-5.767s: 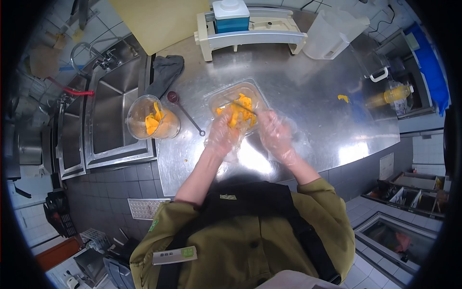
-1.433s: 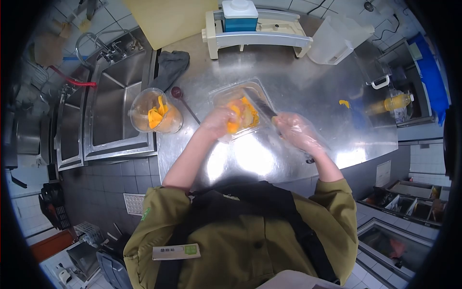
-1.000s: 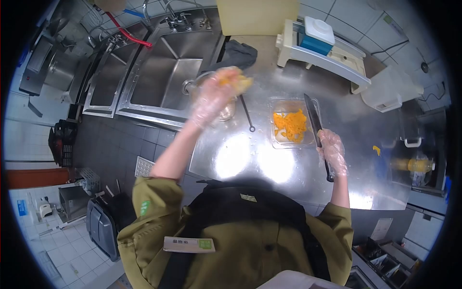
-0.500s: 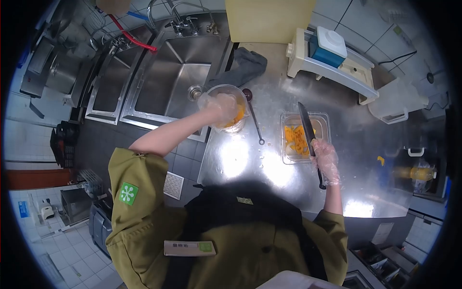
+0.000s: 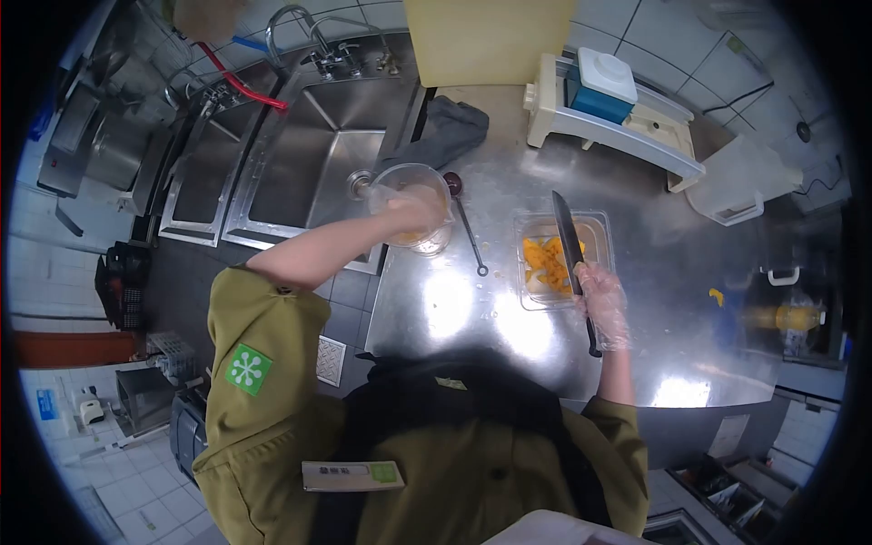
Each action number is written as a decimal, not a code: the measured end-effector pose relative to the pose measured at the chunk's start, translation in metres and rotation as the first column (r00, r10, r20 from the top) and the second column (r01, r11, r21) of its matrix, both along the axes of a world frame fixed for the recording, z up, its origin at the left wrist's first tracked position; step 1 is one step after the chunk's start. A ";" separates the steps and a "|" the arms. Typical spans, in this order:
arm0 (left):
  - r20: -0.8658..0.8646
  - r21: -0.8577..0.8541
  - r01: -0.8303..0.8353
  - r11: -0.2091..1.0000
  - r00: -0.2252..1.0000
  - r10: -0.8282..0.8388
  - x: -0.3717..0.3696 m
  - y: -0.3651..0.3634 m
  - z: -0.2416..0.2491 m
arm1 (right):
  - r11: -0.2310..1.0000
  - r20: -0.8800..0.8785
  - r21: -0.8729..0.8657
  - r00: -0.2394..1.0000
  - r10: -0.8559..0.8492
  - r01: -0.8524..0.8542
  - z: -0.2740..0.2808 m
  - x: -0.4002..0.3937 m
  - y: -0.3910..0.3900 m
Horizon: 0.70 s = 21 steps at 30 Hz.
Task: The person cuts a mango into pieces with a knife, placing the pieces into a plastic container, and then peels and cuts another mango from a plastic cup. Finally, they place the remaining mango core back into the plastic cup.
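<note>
My left hand reaches down inside a round clear plastic container beside the sink. Its fingers are hidden by the container and blur, and some orange shows around it. In a clear plastic glove, my right hand is closed round the handle of a long dark-bladed knife. The blade points away from me, above a rectangular clear tub. Chopped orange pieces lie in that tub, with a few paler bits among them.
A long-handled dark-headed spoon lies between container and tub. Behind are a grey cloth, a yellow board and a cream rack. The steel sink is left; a white pitcher and an orange scrap are right.
My left hand has gone deeper into the round container. The knife stays in my right hand over the tub. The whole view has shifted slightly.
</note>
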<state>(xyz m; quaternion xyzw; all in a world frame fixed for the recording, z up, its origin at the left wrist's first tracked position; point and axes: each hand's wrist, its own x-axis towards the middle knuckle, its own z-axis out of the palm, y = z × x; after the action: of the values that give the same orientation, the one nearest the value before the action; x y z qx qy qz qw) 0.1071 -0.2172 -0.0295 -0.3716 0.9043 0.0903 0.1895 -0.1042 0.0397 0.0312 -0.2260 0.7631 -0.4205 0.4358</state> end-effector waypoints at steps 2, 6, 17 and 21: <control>-0.022 0.018 0.017 1.000 1.000 -0.016 0.001 -0.001 0.025 | 0.999 -0.052 -0.036 0.998 0.026 -0.028 -0.005 -0.003 0.002; -0.106 0.149 -0.048 0.988 0.992 0.064 0.010 0.009 0.094 | 0.999 -0.019 -0.043 1.000 -0.024 0.023 0.004 0.000 0.005; -0.526 0.846 0.069 0.529 -0.056 0.849 0.067 0.030 0.091 | 0.992 0.202 -0.104 0.978 -0.045 0.067 0.002 0.001 0.006; -0.051 0.772 0.597 0.216 -0.281 0.958 0.059 0.027 0.079 | 0.991 0.224 -0.108 0.973 -0.054 0.080 0.025 0.015 -0.006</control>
<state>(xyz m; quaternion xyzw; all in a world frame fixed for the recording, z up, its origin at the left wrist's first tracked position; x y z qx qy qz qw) 0.1664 -0.1903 0.0498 -0.2323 0.2168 0.8402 -0.4393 -0.0891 0.0336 0.0560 -0.1771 0.6913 -0.5011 0.4895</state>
